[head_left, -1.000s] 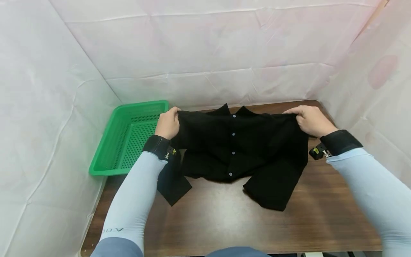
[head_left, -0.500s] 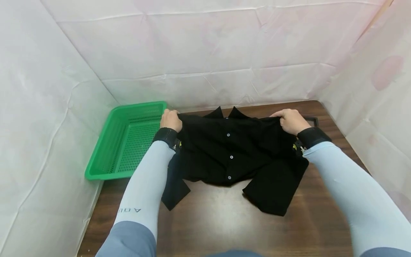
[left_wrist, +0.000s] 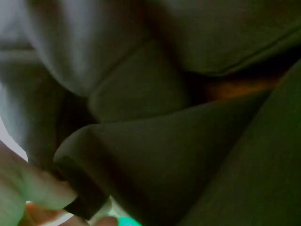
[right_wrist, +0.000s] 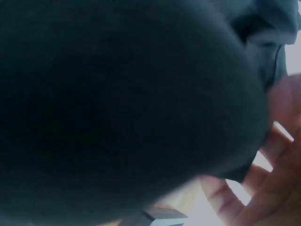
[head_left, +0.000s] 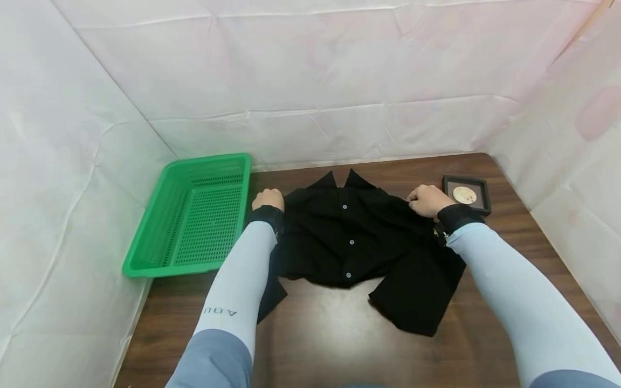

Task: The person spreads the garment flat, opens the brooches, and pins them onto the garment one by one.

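Note:
A black button-up shirt (head_left: 317,237) lies front side up, its collar pointing away and its sleeves bent down toward the near edge. My left hand (head_left: 268,200) holds the shoulder on the left; in the left wrist view, thumb and fingers pinch a fold of the dark cloth (left_wrist: 141,160). At the other shoulder, my right hand (head_left: 429,201) pinches the fabric between thumb and fingers. Dark cloth (right_wrist: 117,108) fills most of the right wrist view, with the fingers (right_wrist: 221,197) at its edge. The left sleeve is partly hidden behind my left forearm.
A green plastic basket (head_left: 127,264) stands at the left of the wooden table (head_left: 335,345). Just beyond my right hand is a dark square frame (head_left: 480,207) with a pale round disc (head_left: 464,195) in it. White sheeting hangs along the back and sides.
Both hands have come lower and closer together, still holding the shoulders, and the shirt has settled nearer the tabletop. The dark frame, previously mostly covered, now shows at the right.

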The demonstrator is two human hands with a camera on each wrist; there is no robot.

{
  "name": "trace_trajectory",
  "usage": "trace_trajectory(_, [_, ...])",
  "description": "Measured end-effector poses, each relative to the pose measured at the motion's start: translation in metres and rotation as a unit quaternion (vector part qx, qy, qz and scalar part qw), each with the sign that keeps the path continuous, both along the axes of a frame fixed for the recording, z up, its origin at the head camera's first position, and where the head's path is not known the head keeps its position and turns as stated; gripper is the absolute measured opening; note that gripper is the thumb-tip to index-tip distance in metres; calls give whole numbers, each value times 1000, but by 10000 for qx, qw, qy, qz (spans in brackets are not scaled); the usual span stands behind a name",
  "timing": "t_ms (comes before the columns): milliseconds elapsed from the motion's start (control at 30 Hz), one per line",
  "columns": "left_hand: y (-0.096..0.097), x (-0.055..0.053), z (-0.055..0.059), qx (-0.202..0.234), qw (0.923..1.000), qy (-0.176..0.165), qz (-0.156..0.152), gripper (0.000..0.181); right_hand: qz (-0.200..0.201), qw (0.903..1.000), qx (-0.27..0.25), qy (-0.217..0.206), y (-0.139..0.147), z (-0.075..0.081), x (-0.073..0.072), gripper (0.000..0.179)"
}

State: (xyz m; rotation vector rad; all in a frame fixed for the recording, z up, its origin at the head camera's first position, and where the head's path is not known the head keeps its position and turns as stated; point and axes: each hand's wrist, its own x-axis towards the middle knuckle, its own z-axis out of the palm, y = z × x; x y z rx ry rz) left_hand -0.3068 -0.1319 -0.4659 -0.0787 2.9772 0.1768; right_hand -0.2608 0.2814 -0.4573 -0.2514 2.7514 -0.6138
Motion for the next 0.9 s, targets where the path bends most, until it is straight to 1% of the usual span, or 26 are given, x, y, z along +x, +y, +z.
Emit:
trace_trajectory(67, [1,0,-3,66,9999,-144,67,25,-15,9997,10,-237,0,-1,-1,42])
trace_trajectory(100, [2,-1,-3,171,9997,-170,95,28,-38,9994,-2,-347,-1,-1,-2,50])
trace_trajectory(233, [6,-9,1,697,9974,-200,-43,42,-47,9981,28,-618,-9,1,-10,79])
trace_trajectory(300, [10,-13,4,888,9956,-240,-160,47,0,9976,90,-683,-17,2,-14,88])
trace_trajectory(367, [15,-15,7,999,9941,-327,-259,51,44,9976,112,-684,-23,1,-18,88])
trace_trajectory(433, [21,-17,9,1065,9926,-455,-351,55,52,9975,34,-706,-30,4,-21,83])
trace_trajectory(533, [29,-15,10,1107,9903,-707,-461,62,105,9970,-91,-764,-41,7,-25,74])
trace_trajectory(600, [33,-13,11,1028,9895,-885,-509,68,106,9960,-133,-881,-47,10,-26,73])
trace_trajectory(700, [39,-8,15,850,9889,-1113,-495,75,-29,9928,-101,-1192,-54,12,-28,77])
trace_trajectory(767, [41,-2,21,768,9896,-1139,-423,76,-121,9892,-131,-1454,-57,12,-29,82])
trace_trajectory(833, [43,3,26,824,9895,-1143,-333,74,-185,9845,-217,-1731,-60,11,-30,84])
trace_trajectory(900, [43,8,32,937,9884,-1147,-334,69,-178,9789,-359,-2002,-61,5,-34,84])
